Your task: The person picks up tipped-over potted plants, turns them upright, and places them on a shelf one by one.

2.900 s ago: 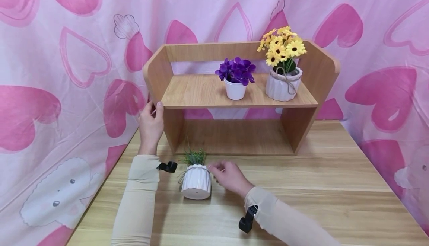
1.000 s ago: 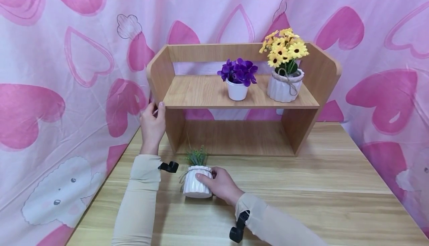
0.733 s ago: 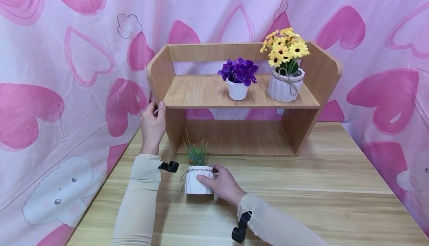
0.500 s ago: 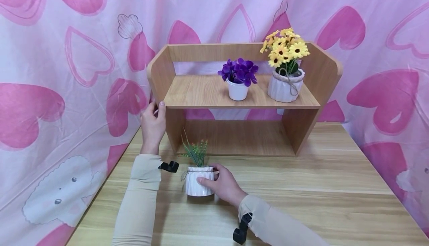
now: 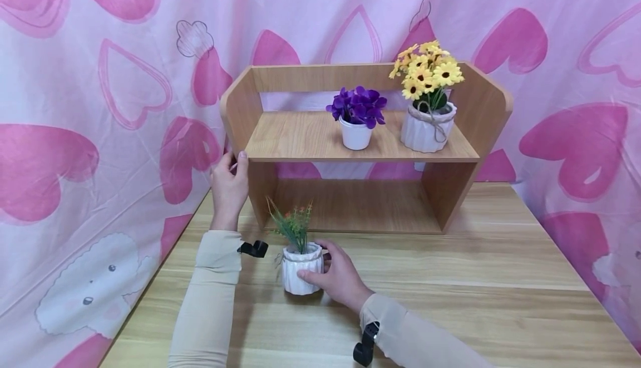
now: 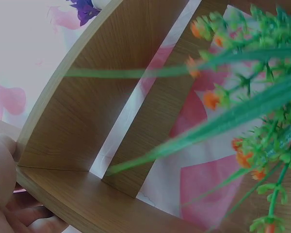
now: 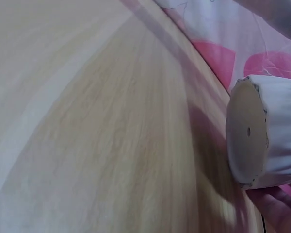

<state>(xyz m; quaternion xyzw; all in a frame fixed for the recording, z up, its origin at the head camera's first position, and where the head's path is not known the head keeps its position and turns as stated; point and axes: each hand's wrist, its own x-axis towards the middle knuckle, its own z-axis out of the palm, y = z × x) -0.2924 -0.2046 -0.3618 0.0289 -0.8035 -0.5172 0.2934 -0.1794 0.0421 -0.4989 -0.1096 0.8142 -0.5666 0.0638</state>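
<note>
My right hand [image 5: 343, 273] grips a white ribbed flower pot [image 5: 297, 277] around its right side, thumb in front and fingers behind. Green grass-like leaves and small orange blooms of its plant [image 5: 294, 226] point up and lean left; twine circles the rim. The pot's flat base [image 7: 247, 131], with a small hole, faces the right wrist camera above the tabletop. My left hand [image 5: 230, 187] holds the left side panel of a wooden shelf [image 5: 360, 161] at its front edge, thumb on the front. In the left wrist view its fingers [image 6: 31, 213] reach behind the panel.
On the upper board stand a small white pot of purple flowers [image 5: 356, 134] and, to its right, a ribbed pot of yellow daisies [image 5: 428, 128]. A pink heart-patterned curtain [image 5: 125, 167] hangs behind and beside the wooden table [image 5: 476, 301].
The pot lay tipped with its base towards the head camera; my right hand has since taken hold and turned it upright, so its rim now shows. My left hand has stayed at the shelf.
</note>
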